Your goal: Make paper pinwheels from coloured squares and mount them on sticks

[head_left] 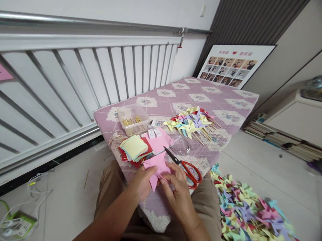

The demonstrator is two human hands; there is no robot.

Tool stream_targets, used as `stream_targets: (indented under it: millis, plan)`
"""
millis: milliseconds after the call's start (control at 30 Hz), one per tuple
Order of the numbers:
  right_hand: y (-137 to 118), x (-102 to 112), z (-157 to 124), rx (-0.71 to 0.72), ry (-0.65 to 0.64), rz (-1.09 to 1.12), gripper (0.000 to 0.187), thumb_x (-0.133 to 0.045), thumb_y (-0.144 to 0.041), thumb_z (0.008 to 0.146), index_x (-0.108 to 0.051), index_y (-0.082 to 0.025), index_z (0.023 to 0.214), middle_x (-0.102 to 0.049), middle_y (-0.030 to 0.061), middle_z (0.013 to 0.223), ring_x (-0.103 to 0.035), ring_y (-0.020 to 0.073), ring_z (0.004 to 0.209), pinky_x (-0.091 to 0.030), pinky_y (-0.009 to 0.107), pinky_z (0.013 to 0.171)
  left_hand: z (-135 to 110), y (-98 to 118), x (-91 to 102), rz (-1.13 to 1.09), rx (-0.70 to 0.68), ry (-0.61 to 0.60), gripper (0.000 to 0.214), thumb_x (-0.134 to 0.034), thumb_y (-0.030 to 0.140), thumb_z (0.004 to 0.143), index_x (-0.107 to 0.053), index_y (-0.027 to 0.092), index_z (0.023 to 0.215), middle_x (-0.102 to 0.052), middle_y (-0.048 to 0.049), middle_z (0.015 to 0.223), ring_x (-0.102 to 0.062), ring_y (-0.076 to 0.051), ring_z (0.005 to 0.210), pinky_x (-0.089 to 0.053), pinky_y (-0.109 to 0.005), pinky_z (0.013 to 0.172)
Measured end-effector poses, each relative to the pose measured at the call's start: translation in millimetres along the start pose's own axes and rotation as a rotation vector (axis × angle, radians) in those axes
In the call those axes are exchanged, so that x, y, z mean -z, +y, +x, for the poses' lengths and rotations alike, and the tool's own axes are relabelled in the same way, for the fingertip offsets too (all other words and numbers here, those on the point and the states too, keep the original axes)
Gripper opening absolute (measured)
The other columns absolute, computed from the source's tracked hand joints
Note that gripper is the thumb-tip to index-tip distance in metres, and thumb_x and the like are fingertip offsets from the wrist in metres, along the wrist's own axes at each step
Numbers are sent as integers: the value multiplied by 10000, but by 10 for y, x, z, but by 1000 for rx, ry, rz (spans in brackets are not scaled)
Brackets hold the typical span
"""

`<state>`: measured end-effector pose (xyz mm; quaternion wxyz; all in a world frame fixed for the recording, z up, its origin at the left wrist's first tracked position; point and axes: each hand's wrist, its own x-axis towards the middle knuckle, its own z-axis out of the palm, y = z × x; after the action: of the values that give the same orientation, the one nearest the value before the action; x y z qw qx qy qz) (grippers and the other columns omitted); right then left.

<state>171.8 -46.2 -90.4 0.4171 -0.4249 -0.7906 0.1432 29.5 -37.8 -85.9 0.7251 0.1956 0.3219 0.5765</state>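
We hold the pink paper point(159, 167) between our two hands, over the near corner of the cloth-covered table point(184, 97), just above our lap. It spans the gap from one grip to the other, so neither hand is clearly nearer: the left hand point(143, 182) has its left side, the right hand point(178, 184) its right and lower right. The paper is about as wide as it is long (a star-like outline with pointed corners), so we make out no long axis; one point aims away from us, another down toward our lap.

Our left hand comes in from the lower left, thumb on top of the paper and fingers mostly hidden under it, pinched on that side. Our right hand comes in from the lower right, palm turned inward, its thumb and fingertips closed on the paper's right part, where a bit seems gathered; the exact fold is too small to tell.

The scissors point(178, 161) lie just beyond our right hand, blades pointing away to the left, red handles beside the knuckles. The stack of paper squares point(134, 148) sits beyond our left hand.
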Motion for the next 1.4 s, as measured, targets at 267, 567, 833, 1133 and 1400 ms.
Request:
stream_targets:
  millis: [267,567,833,1133,1400]
  plan:
    - [-48,13,24,-142,-2,71,198,-536,-273,924,-635,-221,760,-551,112,1264,-477,304,1207,-414,524,977,-38,-13,-40,89,-27,-3,242,-715,245,730,-665,167,954,-713,-81,894,-656,-294,929,-514,-371,761]
    - [-40,13,32,-248,25,124,238,-552,-300,907,-631,-229,694,-615,106,1112,-524,294,1150,-445,485,927,-83,-25,-89,138,-27,-34,294,-734,311,735,-663,203,999,-709,-99,968,-632,-308,1039,-522,-410,853]
    - [-39,30,50,-248,23,130,224,-572,-290,881,-598,-222,668,-617,108,1134,-551,292,1117,-458,472,907,-129,5,-140,150,-22,-16,388,-782,286,680,-656,207,1039,-713,-82,977,-623,-333,1060,-492,-452,922]
    - [-43,30,67,-180,27,72,218,-568,-253,874,-581,-222,658,-614,111,1135,-565,288,1093,-477,472,888,-97,-58,-98,136,-59,13,443,-811,270,652,-647,210,1059,-707,-90,1016,-612,-326,1091,-473,-455,970]
    - [-55,14,65,-132,17,2,217,-565,-251,882,-576,-220,667,-594,134,1165,-545,313,1124,-467,517,908,-99,-52,-153,138,-50,77,463,-828,264,621,-652,192,1044,-709,-100,962,-603,-350,1097,-473,-434,952]
